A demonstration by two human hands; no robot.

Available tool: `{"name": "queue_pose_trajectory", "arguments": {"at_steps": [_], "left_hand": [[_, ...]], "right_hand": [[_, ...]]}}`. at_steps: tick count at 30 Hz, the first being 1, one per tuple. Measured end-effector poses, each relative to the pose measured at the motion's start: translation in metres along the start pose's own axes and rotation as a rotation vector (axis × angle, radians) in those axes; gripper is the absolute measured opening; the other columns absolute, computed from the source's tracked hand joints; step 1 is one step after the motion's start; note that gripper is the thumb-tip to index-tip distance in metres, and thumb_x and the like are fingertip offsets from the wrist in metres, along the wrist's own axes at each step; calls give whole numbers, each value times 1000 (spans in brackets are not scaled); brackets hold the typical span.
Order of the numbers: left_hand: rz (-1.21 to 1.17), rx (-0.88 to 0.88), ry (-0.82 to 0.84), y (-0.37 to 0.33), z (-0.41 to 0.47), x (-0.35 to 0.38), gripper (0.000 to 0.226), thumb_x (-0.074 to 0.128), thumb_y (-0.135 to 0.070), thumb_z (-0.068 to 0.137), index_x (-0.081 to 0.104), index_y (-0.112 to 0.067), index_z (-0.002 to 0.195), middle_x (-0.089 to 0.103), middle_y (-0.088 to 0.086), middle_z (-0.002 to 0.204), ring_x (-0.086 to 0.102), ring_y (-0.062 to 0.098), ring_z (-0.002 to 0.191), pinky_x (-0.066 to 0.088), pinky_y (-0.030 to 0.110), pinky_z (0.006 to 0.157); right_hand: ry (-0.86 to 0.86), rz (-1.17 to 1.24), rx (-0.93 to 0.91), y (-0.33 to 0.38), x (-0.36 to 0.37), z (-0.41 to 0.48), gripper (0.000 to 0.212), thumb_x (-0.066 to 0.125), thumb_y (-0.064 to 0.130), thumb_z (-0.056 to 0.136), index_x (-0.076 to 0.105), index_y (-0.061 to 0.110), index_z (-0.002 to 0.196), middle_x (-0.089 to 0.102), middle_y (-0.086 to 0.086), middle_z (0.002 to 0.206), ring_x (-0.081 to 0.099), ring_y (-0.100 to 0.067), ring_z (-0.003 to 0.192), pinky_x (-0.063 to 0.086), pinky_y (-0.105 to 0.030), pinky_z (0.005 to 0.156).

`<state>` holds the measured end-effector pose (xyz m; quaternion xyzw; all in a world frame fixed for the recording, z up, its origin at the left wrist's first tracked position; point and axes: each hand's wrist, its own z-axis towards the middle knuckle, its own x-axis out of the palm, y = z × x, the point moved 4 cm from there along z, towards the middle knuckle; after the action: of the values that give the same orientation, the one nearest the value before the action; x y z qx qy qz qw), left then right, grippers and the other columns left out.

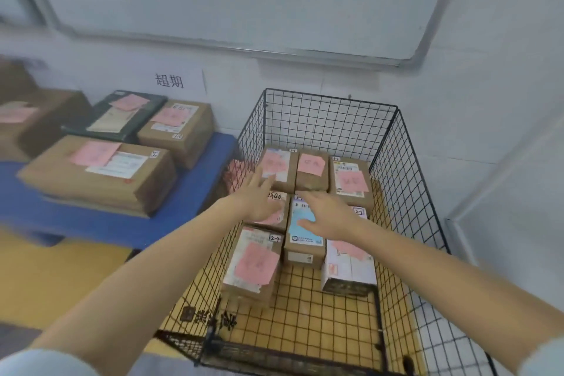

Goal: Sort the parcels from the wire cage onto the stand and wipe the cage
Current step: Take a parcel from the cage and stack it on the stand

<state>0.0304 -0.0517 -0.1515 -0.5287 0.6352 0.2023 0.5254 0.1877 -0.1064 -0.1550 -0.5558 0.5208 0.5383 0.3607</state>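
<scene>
Against the white wall (488,70), a blue stand (189,192) at left carries boxes (100,171); right of it the cage (320,122) holds the parcels (351,180) in rows. Left hand (259,195) and right hand (329,217) reach over the middle ones, fingers (309,199) spread, gripping nothing; contact is unclear. Small and taped, they look light and stiff: I'd grip opposite sides, avoiding the loose pink notes (311,163).

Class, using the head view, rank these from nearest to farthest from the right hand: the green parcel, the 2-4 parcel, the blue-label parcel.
1. Blue-label parcel, right under the right hand.
2. 2-4 parcel, front left of the cage.
3. Green parcel, on the stand, far left.
</scene>
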Motion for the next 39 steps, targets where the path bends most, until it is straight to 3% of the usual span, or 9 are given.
{"name": "queue_pose_trajectory", "arguments": {"at_steps": [6, 10, 15, 22, 25, 28, 31, 36, 39], "left_hand": [[97, -102, 182, 6, -31, 40, 87, 45, -53, 94, -13, -22, 152, -24, 9, 156, -10, 33, 146, 7, 50, 118], [96, -176, 246, 15, -35, 59, 86, 44, -50, 95, -12, -19, 151, -19, 11, 158, -1, 36, 146, 12, 52, 118], [48, -262, 279, 25, -34, 84, 84, 47, -43, 96, -7, -13, 152, -5, 13, 160, 10, 34, 146, 16, 49, 118], [-21, -329, 319, 32, -26, 87, 85, 55, -38, 92, 2, -9, 152, 10, 17, 156, 21, 36, 141, 25, 46, 114], [-40, -343, 335, 35, -24, 86, 79, 57, -35, 88, 14, -9, 149, 21, 16, 150, 24, 35, 136, 29, 46, 112], [-116, -330, 333, 30, -25, 79, 79, 59, -23, 88, 12, -11, 151, 14, 16, 152, 22, 36, 138, 28, 46, 113], [-283, -343, 272, 22, -29, 66, 82, 62, -11, 87, 11, -14, 151, 13, 16, 152, 32, 37, 133, 42, 44, 103], [-421, -343, 244, 7, -39, 48, 69, 60, -4, 89, 25, -15, 147, 18, 17, 151, 45, 38, 122, 57, 41, 82], [-403, -273, 203, -1, -36, 22, 69, 62, -5, 87, 29, -21, 145, 19, 14, 152, 48, 36, 118, 59, 40, 75]], "right_hand": [[110, 74, -51, 28, 42, -28, 65, 53, 38, 92, 27, 23, 150, 50, -11, 139, 43, -30, 130, 38, -42, 104], [195, 128, 19, 31, 54, -35, 67, 52, 41, 93, 25, 19, 150, 45, -12, 144, 42, -30, 130, 39, -42, 104], [236, 194, -7, 45, 66, -36, 64, 57, 39, 90, 33, 17, 145, 56, -11, 130, 53, -29, 118, 48, -43, 94], [379, 224, -11, 61, 95, -27, 72, 59, 42, 90, 25, 12, 146, 60, -12, 113, 60, -25, 97, 53, -39, 82], [351, 319, 13, 64, 102, -24, 74, 63, 41, 88, 26, 12, 145, 60, -8, 115, 59, -20, 97, 52, -30, 77], [303, 396, 43, 62, 101, -25, 76, 67, 42, 85, 29, 13, 144, 59, -5, 122, 58, -19, 105, 50, -25, 78], [244, 436, 66, 61, 95, -29, 80, 68, 41, 84, 25, 13, 147, 58, -5, 125, 58, -18, 108, 52, -27, 84], [183, 472, 67, 54, 70, -38, 73, 63, 26, 87, 25, 10, 148, 54, 11, 85, 56, -4, 74, 42, -12, 55], [87, 478, 63, 47, 49, -42, 80, 65, 35, 86, 23, 13, 151, 62, 3, 106, 58, -7, 88, 47, -15, 68]]}}
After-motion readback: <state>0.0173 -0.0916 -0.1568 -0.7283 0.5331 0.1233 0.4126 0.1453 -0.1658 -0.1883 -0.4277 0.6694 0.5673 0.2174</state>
